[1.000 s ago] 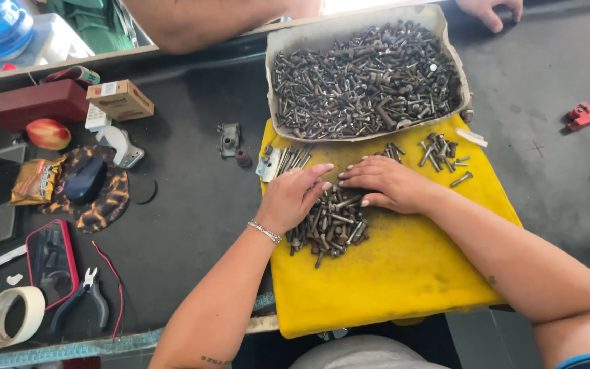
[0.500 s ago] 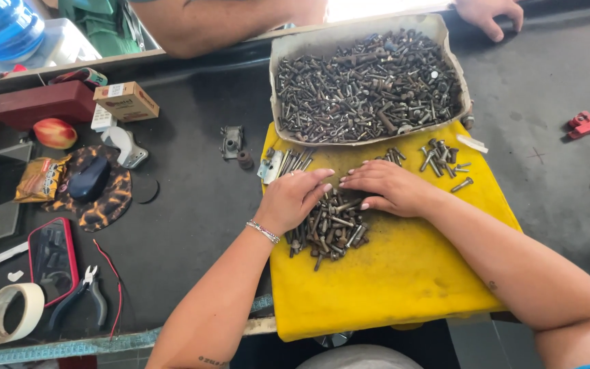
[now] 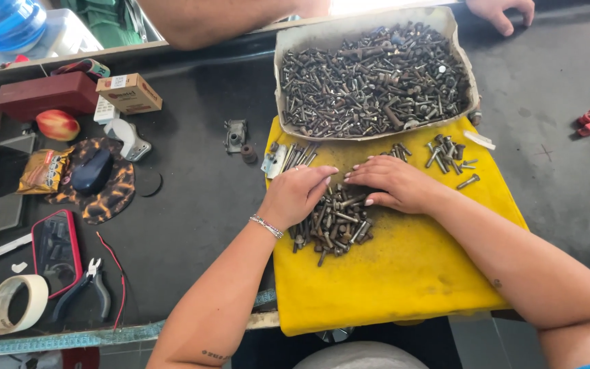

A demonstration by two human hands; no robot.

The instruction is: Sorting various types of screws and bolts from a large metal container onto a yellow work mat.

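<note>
Under both palms: a pile of bolts (image 3: 332, 222) lies on the yellow cloth (image 3: 390, 287).
Left hand (image 3: 298, 195): fingers flat and spread, pressing the pile's near-left edge, gripping nothing.
Right hand (image 3: 390, 183): fingers flat, tips touching bolts at the pile's top; equally near.
Bolt axes: mixed, most pointing toward the fingertips.
Beyond the fingertips: tray of bolts (image 3: 288, 41).
</note>
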